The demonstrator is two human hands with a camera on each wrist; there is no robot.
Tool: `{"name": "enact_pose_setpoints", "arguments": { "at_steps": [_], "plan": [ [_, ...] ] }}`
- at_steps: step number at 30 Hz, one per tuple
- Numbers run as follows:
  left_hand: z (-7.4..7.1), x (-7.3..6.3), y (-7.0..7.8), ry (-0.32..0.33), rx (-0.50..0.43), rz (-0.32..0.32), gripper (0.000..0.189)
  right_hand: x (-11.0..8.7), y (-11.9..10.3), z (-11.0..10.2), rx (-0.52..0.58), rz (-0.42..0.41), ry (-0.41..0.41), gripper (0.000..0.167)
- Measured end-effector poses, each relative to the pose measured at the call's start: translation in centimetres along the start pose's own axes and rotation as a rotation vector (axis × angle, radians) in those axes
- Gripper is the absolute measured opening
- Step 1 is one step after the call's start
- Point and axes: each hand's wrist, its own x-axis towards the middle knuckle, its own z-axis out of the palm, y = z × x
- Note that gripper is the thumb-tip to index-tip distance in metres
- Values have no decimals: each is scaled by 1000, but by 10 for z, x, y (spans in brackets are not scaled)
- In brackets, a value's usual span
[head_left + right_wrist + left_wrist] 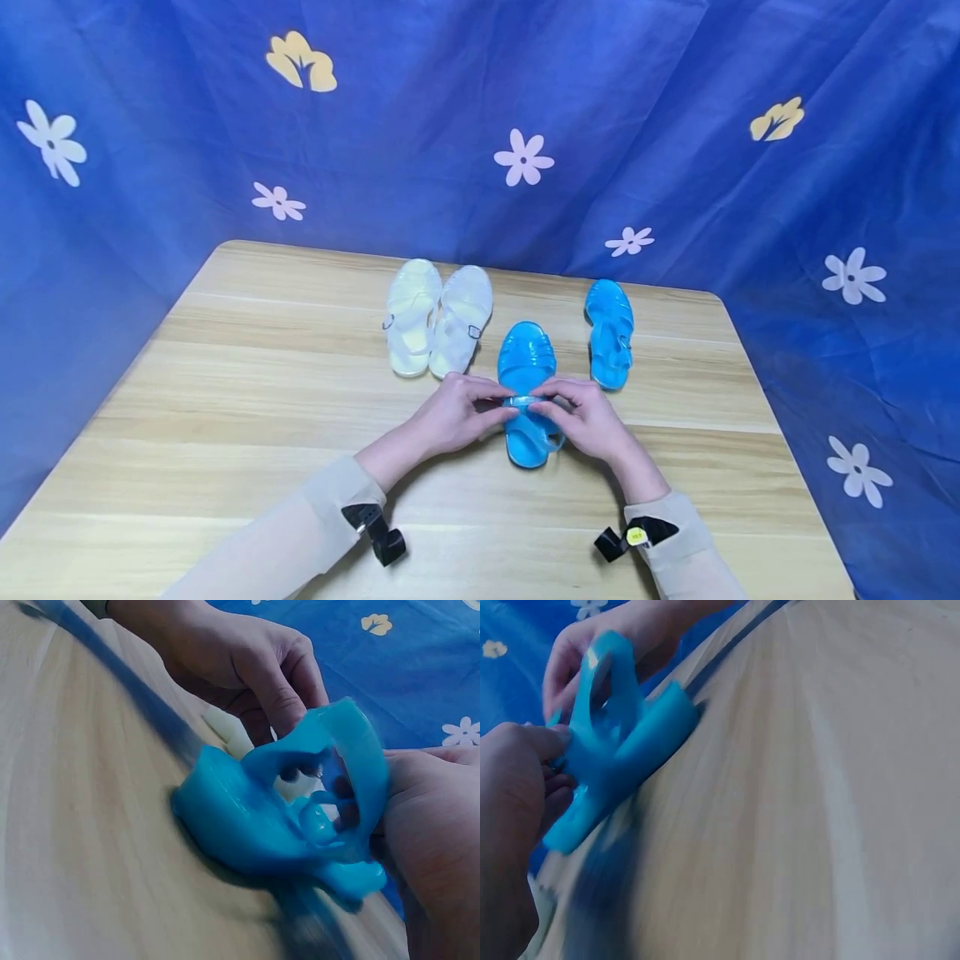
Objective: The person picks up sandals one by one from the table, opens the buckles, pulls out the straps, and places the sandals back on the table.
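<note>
A blue jelly sandal [527,358] lies on the table with its toe pointing away from me. My left hand [459,414] and right hand [583,417] meet over its middle, thumbs and fingertips pinching a thin blue strap [522,401] from either side. The heel strap stands up as a loop, seen in the left wrist view above the sandal's heel [664,724]. From the right wrist, the same sandal [232,810] shows between both hands; its buckle is hidden behind the fingers.
The other blue sandal [611,333] lies further back on the right. Two whitish clear sandals, one left [411,317] and one right [463,321], lie side by side behind my left hand. The wooden table [225,375] backs onto a blue flowered curtain [420,125].
</note>
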Motion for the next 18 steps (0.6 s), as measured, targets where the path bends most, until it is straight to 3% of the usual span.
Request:
{"name": "enact_pose_setpoints", "arguments": {
  "at_steps": [5, 10, 18],
  "plan": [
    [-5, -1, -1, 37, -33, -27, 20, -4, 2, -18, 48, 20, 135, 20],
    [-3, 4, 1, 3, 5, 19, 23, 2, 0, -14, 74, 22, 78, 17],
    [1, 5, 3, 19, 15, 30, 23, -1, -3, -3, 97, 62, 94, 18]
  ]
}}
